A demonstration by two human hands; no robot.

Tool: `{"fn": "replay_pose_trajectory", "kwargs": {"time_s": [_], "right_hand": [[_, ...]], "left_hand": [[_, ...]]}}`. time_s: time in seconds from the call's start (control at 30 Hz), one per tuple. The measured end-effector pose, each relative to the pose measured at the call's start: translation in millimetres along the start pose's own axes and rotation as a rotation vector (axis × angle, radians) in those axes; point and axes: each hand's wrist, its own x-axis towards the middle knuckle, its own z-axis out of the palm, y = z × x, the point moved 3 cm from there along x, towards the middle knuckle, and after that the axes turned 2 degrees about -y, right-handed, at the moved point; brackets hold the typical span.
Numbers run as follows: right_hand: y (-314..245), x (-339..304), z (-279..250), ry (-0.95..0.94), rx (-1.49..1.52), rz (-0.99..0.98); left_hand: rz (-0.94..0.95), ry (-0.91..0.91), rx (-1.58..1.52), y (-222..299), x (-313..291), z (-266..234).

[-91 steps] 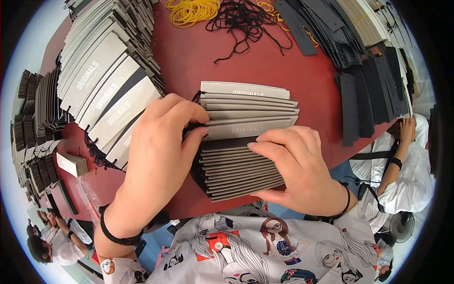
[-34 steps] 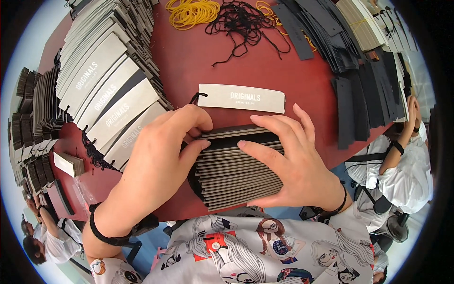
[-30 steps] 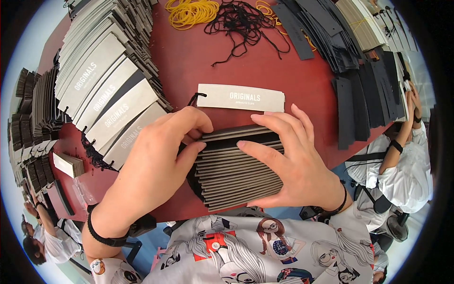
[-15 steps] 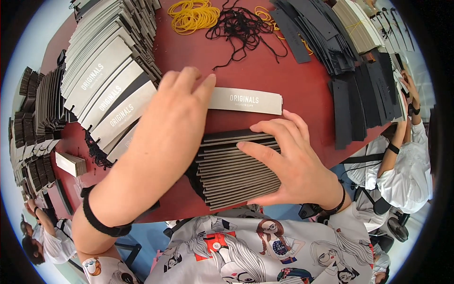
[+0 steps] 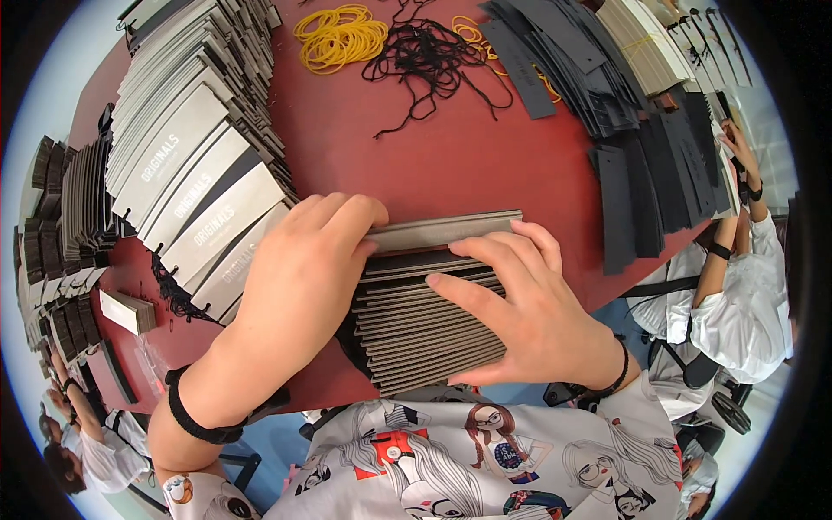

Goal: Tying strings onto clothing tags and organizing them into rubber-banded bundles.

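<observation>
My left hand (image 5: 303, 264) pinches the left end of a long grey card tag (image 5: 446, 229). The tag is tipped almost edge-on along the far side of a stack of tags (image 5: 429, 334), which stands in a close row on its edges near the table's front. Around the right side of that row curves my right hand (image 5: 542, 321); its thumb lies over the edges and its fingertips reach the far side by the pinched tag. Black cord shows at the row's left end, partly hidden behind my left forearm.
Strung grey tags (image 5: 173, 160) lie fanned in a long pile at left. Yellow rubber bands (image 5: 340, 36) and tangled black cords (image 5: 429, 56) rest at the back of the red table (image 5: 416, 165). Dark tags (image 5: 568, 65) are heaped at right; other people sit at both sides.
My left hand has come nearer with the grey tag, which has turned from face-up to nearly edge-on against the row. My right hand has stayed around the row.
</observation>
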Motion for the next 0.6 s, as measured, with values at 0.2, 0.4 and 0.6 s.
{"fn": "replay_pose_trajectory", "kwargs": {"time_s": [0.2,0.4,0.6], "right_hand": [[-3,0,0,0.003,-0.021,0.012],[-5,1,0,0.056,-0.028,-0.010],[-2,8,-2,-0.036,0.019,-0.003]], "left_hand": [[-0.185,-0.001,-0.409,-8,-10,0],[-0.057,-0.093,-0.316,-9,-9,-10],[-0.018,-0.020,-0.316,-3,-19,-8]]}}
